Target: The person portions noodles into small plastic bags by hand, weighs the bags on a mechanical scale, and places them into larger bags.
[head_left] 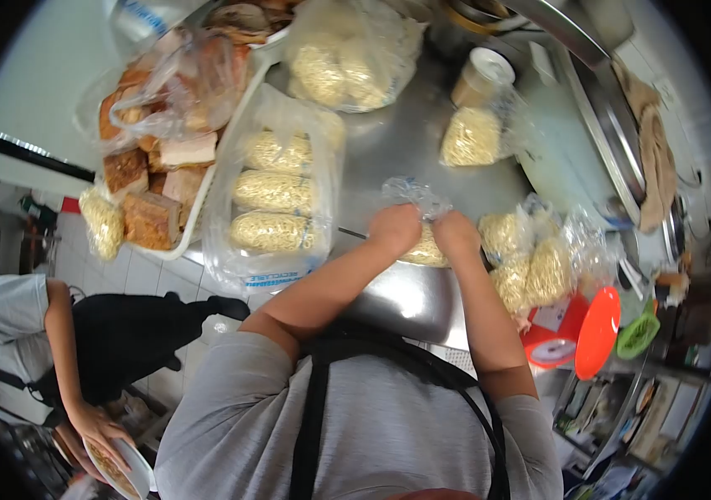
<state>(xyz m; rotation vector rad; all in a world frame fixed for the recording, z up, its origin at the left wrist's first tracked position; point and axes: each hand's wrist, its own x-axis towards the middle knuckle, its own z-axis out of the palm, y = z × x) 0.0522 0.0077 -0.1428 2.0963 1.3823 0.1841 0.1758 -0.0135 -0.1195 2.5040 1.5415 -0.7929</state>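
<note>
Both my hands are at a clear plastic bag of noodles (425, 247) on the steel counter, close to its front edge. My left hand (395, 228) is closed on the left side of the bag's gathered top. On the right side, my right hand (457, 235) is closed on the same plastic. The crumpled bag top (415, 198) sticks up beyond my knuckles, and my fingertips are mostly hidden. Just right of my right hand lie several filled noodle bags (530, 258). To the left, a large plastic bag (220, 208) holds noodle portions (274, 190) in a row.
Roasted meat pieces (151, 217) fill a white tray (197, 208) at the left. More bagged noodles (339, 67) and a noodle bag (470, 137) beside a lidded jar (485, 75) stand farther back. A red container (555, 329) is at right. A co-worker (47, 333) holds a bowl (126, 471) at lower left.
</note>
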